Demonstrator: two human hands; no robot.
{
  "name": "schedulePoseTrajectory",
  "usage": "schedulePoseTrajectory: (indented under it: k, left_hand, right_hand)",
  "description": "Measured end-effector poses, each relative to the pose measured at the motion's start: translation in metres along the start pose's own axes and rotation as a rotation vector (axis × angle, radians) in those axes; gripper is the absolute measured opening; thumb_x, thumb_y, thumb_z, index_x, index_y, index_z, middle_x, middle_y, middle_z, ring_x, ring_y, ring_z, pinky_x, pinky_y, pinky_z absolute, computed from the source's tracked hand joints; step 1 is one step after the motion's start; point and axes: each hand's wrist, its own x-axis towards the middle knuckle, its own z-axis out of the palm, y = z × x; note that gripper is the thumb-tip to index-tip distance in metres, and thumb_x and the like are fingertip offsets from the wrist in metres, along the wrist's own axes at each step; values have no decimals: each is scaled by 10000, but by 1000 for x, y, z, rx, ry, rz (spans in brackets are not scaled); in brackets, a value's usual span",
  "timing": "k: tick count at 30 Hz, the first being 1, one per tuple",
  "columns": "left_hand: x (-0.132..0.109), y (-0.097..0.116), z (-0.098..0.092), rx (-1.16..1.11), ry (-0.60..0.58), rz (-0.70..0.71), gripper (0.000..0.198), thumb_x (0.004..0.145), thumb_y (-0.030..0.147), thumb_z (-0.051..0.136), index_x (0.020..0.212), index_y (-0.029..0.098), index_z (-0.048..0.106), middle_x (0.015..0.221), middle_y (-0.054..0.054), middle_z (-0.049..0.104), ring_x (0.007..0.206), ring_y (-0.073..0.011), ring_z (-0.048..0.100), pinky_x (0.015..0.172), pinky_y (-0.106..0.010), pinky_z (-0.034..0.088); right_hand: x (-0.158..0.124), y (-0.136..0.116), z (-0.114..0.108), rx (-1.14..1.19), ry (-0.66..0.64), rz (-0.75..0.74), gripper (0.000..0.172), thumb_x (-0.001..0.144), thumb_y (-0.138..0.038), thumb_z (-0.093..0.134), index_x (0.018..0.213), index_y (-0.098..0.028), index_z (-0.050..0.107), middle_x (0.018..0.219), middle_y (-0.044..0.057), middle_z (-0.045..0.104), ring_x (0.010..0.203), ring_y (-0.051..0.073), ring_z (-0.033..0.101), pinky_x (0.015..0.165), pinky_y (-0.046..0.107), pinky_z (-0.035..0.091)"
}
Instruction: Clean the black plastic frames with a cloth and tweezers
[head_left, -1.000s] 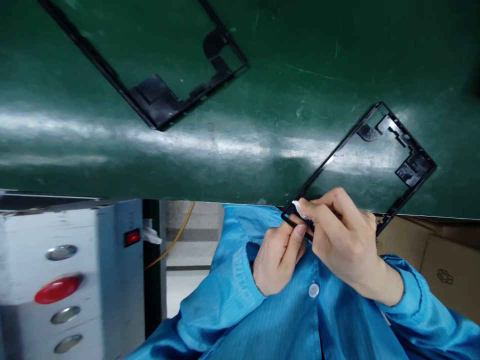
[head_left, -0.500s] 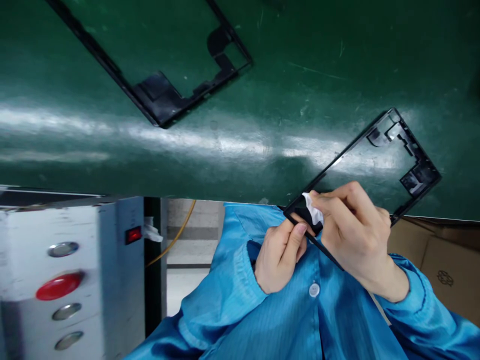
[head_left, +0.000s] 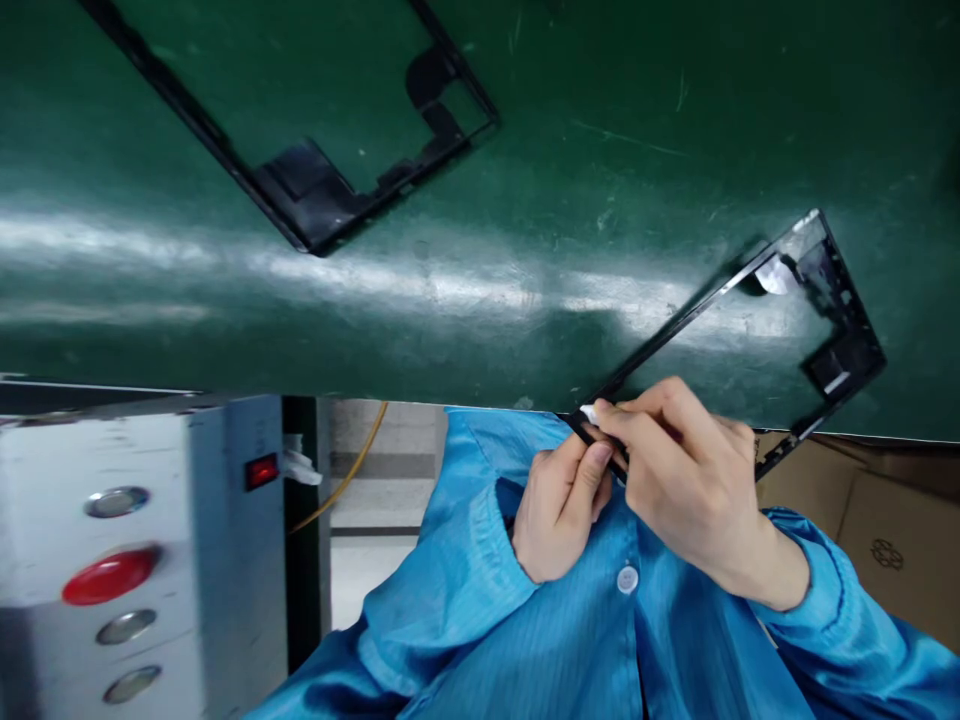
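Note:
A black rectangular plastic frame (head_left: 847, 290) extends past the near edge of the green work surface, tilted, its far end over the surface. My left hand (head_left: 559, 508) is closed on its near corner, thumb on top. In my right hand (head_left: 694, 480) a small white cloth (head_left: 590, 412) is pinched between thumb and fingers and pressed to the frame close to that same corner. Most of the cloth is hidden by the fingers. Part of the frame's lower side runs behind my right hand.
A second, larger-looking black frame (head_left: 319, 205) lies on the green surface (head_left: 450, 330) at upper left. Below left stands a grey control box (head_left: 232, 540) with a red button (head_left: 112, 575) and a lit red switch (head_left: 262, 472). Brown cardboard (head_left: 892, 520) is at lower right.
My right hand has moved left with the cloth, toward the near corner. The frame's far end has tilted slightly. My left hand keeps its hold.

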Motion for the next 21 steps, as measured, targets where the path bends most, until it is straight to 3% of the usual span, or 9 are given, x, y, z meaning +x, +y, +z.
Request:
schedulePoseTrajectory:
  k: [10, 17, 21]
  left_hand:
    - [2, 0, -1, -16, -6, 6, 477, 1139, 560, 388, 882, 206, 576, 480, 105, 472, 395, -77, 430, 496, -242, 371]
    - [1, -1, 1, -18, -2, 9, 476, 1137, 552, 400, 815, 222, 523, 496, 90, 497, 415, -80, 455, 507, -252, 378]
    - [1, -3, 1, -12, 17, -6, 483, 1133, 545, 419, 786, 224, 519, 517, 71, 522, 440, -87, 479, 500, -257, 375]
  right_hand:
    - [5, 9, -5, -97, 67, 70, 226, 1064, -96, 583, 962, -186, 764, 780, -13, 670, 558, 61, 507, 505, 259, 296]
    - [2, 2, -2, -50, 8, -10, 215, 1079, -118, 563, 1018, -141, 768, 834, 25, 680, 608, 83, 542, 523, 252, 366]
    - [5, -3, 0, -29, -13, -64, 291, 1084, -88, 511, 926, -138, 750, 797, 29, 675, 606, 95, 557, 516, 260, 377]
